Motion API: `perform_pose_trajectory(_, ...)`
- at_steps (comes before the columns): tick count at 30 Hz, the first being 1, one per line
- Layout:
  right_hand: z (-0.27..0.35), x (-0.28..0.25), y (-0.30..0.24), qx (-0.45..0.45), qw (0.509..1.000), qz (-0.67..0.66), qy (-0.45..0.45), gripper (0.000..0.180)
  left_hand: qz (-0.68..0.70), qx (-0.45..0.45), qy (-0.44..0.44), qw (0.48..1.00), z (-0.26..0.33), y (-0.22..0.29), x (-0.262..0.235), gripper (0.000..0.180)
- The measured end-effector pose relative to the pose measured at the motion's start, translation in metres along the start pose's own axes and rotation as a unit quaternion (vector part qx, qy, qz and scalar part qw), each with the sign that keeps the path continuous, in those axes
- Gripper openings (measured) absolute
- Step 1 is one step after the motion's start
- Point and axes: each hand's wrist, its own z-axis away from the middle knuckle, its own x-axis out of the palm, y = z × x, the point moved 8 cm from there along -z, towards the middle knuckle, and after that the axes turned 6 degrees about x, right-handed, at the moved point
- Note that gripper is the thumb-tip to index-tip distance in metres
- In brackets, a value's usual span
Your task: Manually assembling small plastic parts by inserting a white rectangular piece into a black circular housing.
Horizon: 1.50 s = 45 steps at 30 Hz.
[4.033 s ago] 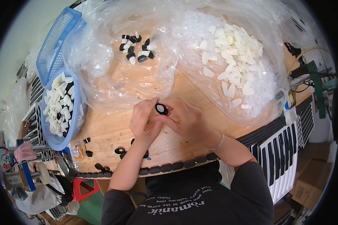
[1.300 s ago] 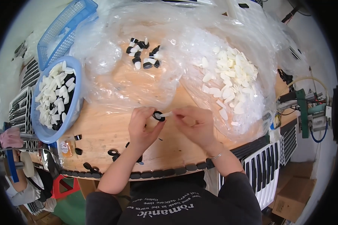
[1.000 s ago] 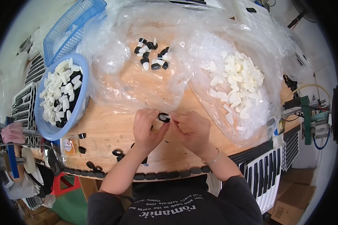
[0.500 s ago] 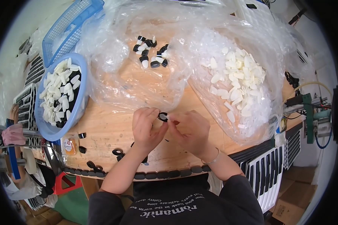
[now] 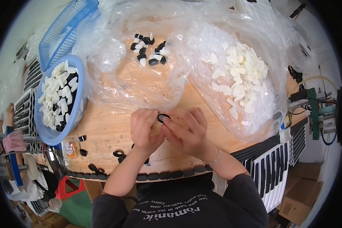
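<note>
Above the table's near middle, my left hand (image 5: 143, 130) pinches a small black oval ring (image 5: 162, 115) with something pale inside it. My right hand (image 5: 189, 131) is closed on the same ring from the other side, with its thumb against the pale middle. The fingers hide much of the piece. Beyond my hands, on clear plastic sheeting (image 5: 131, 93), lies a small group of black caps with white inserts (image 5: 152, 62). To the right, a heap of loose white oval pieces (image 5: 250, 70) rests on a plastic bag.
A blue basin (image 5: 82, 89) full of white and black pieces stands at the left, by a blue slotted basket (image 5: 43, 49). Black rings (image 5: 119, 154) lie near the table's front edge, which carries a black padded strip (image 5: 152, 176). Another person's hand (image 5: 10, 110) shows far left.
My right hand has rolled inward and closed over the ring, its thumb now against the pale middle. My left hand has barely moved. The whole view has shifted slightly.
</note>
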Motion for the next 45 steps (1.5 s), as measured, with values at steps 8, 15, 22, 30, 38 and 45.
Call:
perform_pose_trajectory(8,0.016,0.026,0.055,0.312,0.889,-0.32,-0.104,0.02,-0.009,0.021,-0.011,1.0,-0.01,0.007,-0.001,0.047)
perform_pose_trajectory(15,0.026,0.046,0.059,0.387,0.804,-0.398,-0.214,0.028,-0.009,0.035,-0.017,0.999,-0.009,0.009,0.0,0.042)
perform_pose_trajectory(22,0.037,0.052,0.06,0.421,0.756,-0.475,-0.16,0.016,0.013,0.035,-0.031,0.999,-0.004,0.008,0.006,0.049)
perform_pose_trajectory(30,0.051,0.066,0.064,0.45,0.726,-0.496,-0.158,0.014,-0.008,0.067,-0.037,0.997,-0.005,0.014,0.005,0.037)
perform_pose_trajectory(38,0.041,0.063,0.072,0.467,0.722,-0.477,-0.182,0.019,0.048,-0.024,-0.023,0.998,-0.002,-0.011,0.013,0.045)
perform_pose_trajectory(45,0.036,0.05,0.075,0.419,0.726,-0.512,-0.189,0.034,0.14,-0.094,0.008,0.986,0.005,-0.028,0.014,0.049)
